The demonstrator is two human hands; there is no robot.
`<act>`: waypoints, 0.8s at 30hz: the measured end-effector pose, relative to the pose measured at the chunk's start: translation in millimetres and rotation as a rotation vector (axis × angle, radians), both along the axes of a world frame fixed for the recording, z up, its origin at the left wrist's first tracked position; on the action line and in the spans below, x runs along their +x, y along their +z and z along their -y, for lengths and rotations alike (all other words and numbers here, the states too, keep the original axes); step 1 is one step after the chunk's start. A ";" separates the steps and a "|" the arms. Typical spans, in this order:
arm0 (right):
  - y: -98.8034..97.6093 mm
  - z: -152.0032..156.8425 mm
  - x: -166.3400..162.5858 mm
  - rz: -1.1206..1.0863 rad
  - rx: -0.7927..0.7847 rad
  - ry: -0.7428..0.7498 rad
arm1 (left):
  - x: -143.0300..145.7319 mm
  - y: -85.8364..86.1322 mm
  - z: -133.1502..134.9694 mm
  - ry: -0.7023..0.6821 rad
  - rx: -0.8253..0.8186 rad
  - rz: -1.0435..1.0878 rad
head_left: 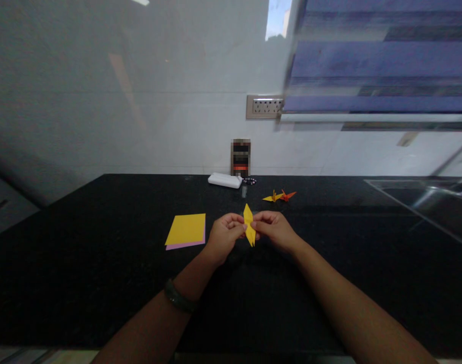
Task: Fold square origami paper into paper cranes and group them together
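A piece of folded yellow origami paper (249,226) stands upright between my hands, a narrow diamond with a point at the top and a split tip at the bottom. My left hand (226,233) pinches its left side with thumb and fingers. On the right side, my right hand (275,228) grips it the same way. The fingertips behind the paper are partly hidden. To the left lie square paper sheets (187,229), yellow on top with a pink edge showing below. Beyond my right hand sit a yellow paper crane (271,196) and an orange-red paper crane (288,195).
A white oblong case (225,180) with a dark beaded strap (249,181) rests near the wall. Behind it leans a blurred dark upright object (240,157). A sink (424,207) is set into the black countertop (113,263) at right. A socket panel (265,106) is on the wall.
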State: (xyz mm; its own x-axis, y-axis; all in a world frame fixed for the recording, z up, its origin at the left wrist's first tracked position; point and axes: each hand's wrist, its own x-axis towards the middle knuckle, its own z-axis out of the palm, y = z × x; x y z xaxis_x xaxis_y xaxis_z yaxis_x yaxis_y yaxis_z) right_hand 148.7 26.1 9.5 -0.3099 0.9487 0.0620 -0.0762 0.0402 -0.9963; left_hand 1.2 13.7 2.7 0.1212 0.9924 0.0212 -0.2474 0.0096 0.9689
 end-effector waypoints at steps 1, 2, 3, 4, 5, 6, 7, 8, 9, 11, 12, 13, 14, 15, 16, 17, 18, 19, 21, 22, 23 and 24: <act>-0.4 0.2 -0.3 -0.006 -0.006 0.008 | -0.4 0.0 0.1 -0.024 -0.003 0.028; -0.9 0.4 -0.7 -0.019 -0.011 0.013 | -0.7 0.2 0.3 -0.043 -0.007 0.055; -1.4 0.7 -1.3 -0.038 -0.015 0.015 | -1.0 0.6 0.6 -0.056 -0.010 0.076; -1.9 1.0 -1.9 -0.061 -0.017 0.017 | -1.1 1.1 1.0 -0.062 -0.010 0.090; -2.4 1.2 -2.5 -0.087 -0.015 0.018 | -1.3 1.7 1.5 -0.061 -0.005 0.098; -3.0 1.4 -2.9 -0.110 -0.009 0.019 | -1.3 2.3 2.0 -0.056 0.001 0.104; -3.6 1.6 -3.3 -0.126 0.001 0.022 | -1.2 2.8 2.6 -0.052 0.007 0.108; -4.1 1.6 -3.4 -0.136 0.009 0.025 | -1.2 3.3 3.1 -0.051 0.009 0.111; -4.6 1.6 -3.4 -0.140 0.014 0.026 | -1.1 3.6 3.6 -0.055 0.007 0.114; -5.1 1.4 -3.1 -0.139 0.014 0.017 | -0.8 4.3 4.2 -0.067 -0.008 0.130; -5.1 1.2 -2.8 -0.135 0.013 0.008 | -0.8 4.6 4.2 -0.072 -0.017 0.141; -4.8 1.0 -2.5 -0.132 0.018 -0.004 | -0.7 4.9 4.2 -0.075 -0.030 0.149; -4.3 0.7 -2.1 -0.124 0.031 -0.017 | -0.8 5.2 3.9 -0.080 -0.049 0.150; -3.6 0.4 -1.8 -0.113 0.052 -0.029 | -0.9 5.2 3.6 -0.088 -0.072 0.138; -2.7 0.1 -1.4 -0.096 0.077 -0.035 | -1.0 5.1 3.2 -0.103 -0.097 0.112; -1.8 -0.2 -1.0 -0.074 0.105 -0.038 | -1.3 4.7 2.8 -0.116 -0.117 0.072; -1.0 -0.5 -0.5 -0.044 0.135 -0.037 | -1.6 4.0 2.5 -0.122 -0.130 0.028; -0.5 -0.8 0.0 -0.010 0.167 -0.034 | -2.0 3.3 2.2 -0.119 -0.133 -0.010; -0.3 -1.2 1.1 0.056 0.238 -0.029 | -2.9 1.7 1.7 -0.095 -0.119 -0.051; -0.5 -1.3 1.6 0.084 0.268 -0.028 | -3.2 1.1 1.6 -0.082 -0.110 -0.055; -0.9 -1.4 2.1 0.103 0.288 -0.024 | -3.4 0.7 1.5 -0.070 -0.100 -0.054; -1.3 -1.3 2.4 0.111 0.291 -0.014 | -3.4 0.5 1.3 -0.061 -0.092 -0.052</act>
State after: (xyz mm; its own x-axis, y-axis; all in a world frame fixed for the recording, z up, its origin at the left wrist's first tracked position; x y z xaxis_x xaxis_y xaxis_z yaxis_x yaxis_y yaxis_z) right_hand 151.1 27.4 8.3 -0.3168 0.9003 0.2984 0.0353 0.3256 -0.9448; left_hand -2.2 12.4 3.2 0.1797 0.9807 -0.0771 -0.1927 0.1120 0.9748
